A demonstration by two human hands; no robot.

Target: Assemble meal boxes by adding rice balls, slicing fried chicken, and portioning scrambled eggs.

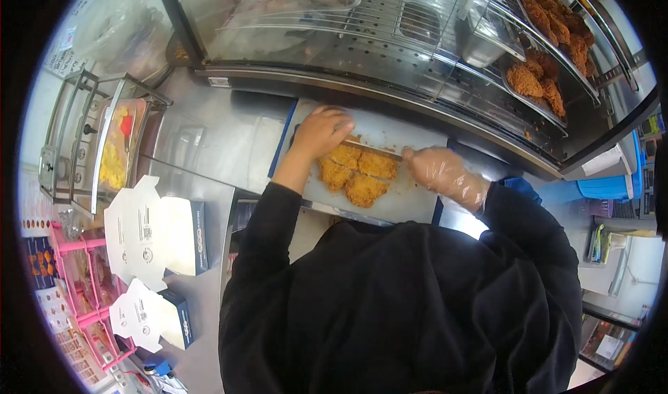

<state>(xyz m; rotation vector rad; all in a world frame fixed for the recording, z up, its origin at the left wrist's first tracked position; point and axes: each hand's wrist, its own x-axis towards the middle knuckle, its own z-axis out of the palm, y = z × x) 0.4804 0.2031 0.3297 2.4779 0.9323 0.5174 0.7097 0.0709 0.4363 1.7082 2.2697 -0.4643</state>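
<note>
A golden, crumbed fried cutlet [367,190] lies cut into several pieces on a white cutting board [417,210]. Along the far side of the pieces runs a knife [372,148], its blade roughly left to right. My right hand [442,173], in a clear plastic glove, is closed round the handle at the right end. At the blade's left end is my bare left hand [322,134], its fingers curled against the blade. Part of the blade and its contact with the cutlet are hard to make out.
A glass display cabinet [390,91] borders the board's far side, with fried chicken [532,81] on racks at right. Two open white-and-blue cartons, one larger [149,230] and one smaller [142,317], stand at left. Beyond them is a tray of yellow food [111,161] with red-handled tongs or utensil.
</note>
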